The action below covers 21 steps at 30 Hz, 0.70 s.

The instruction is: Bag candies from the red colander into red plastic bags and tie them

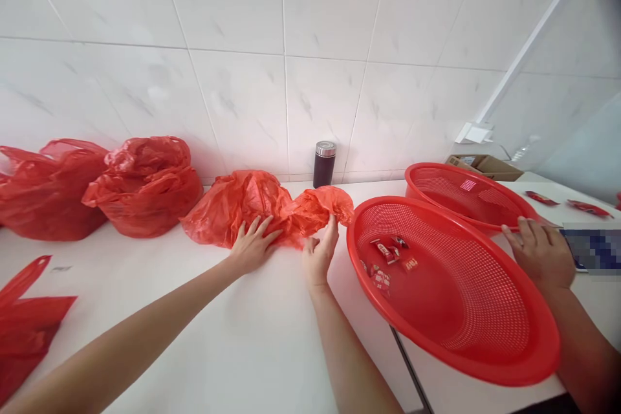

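Note:
A crumpled red plastic bag (242, 197) lies on the white table in front of the tiled wall. My left hand (252, 247) rests on the front of this bag with its fingers spread. At the bag's gathered right end, my right hand (321, 252) is closed on the twisted plastic, with fingers pointing up. Close by on the right stands a red perforated basket (466, 278), tilted, with several small wrapped packets (385, 251) inside.
Two full red bags (145, 187) stand at the left. A dark flask (324, 165) is by the wall. Another person's hand (546, 252) is beside the basket's right rim. Behind are a second red basket (466, 197) and a cardboard box (490, 167).

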Each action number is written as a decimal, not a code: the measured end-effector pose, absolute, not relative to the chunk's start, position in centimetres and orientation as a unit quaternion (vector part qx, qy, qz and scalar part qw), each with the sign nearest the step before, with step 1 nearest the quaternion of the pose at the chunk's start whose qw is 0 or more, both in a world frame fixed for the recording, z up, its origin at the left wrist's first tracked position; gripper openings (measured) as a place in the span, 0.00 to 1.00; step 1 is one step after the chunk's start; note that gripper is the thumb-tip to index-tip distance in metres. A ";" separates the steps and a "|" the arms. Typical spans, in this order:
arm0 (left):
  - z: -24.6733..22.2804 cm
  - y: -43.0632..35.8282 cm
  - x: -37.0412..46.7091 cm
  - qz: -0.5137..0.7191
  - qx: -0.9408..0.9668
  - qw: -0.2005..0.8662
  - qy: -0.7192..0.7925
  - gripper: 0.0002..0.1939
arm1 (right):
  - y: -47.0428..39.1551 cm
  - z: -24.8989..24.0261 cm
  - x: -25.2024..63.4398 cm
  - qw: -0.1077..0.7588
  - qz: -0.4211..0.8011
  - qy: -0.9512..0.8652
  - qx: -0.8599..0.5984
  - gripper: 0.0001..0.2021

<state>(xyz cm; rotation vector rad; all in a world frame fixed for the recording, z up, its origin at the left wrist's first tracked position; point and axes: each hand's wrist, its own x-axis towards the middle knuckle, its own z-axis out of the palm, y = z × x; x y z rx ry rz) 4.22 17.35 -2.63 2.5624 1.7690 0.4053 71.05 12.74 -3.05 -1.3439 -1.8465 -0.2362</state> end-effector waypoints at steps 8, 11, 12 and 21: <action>1.1 18.7 6.5 0.301 0.743 0.014 0.598 0.21 | 12.3 -1.8 69.9 0.415 -0.148 -0.706 -0.555 0.20; 2.2 13.1 6.2 0.395 0.686 0.028 0.610 0.24 | 11.9 -1.0 68.9 0.439 -0.141 -0.724 -0.514 0.24; 2.2 11.0 6.1 0.419 0.668 0.043 0.614 0.25 | 11.7 -0.6 68.3 0.448 -0.125 -0.739 -0.488 0.25; 1.6 2.5 1.6 0.545 0.450 0.334 0.624 0.22 | 10.4 2.9 62.0 0.545 -0.005 -0.723 -0.424 0.21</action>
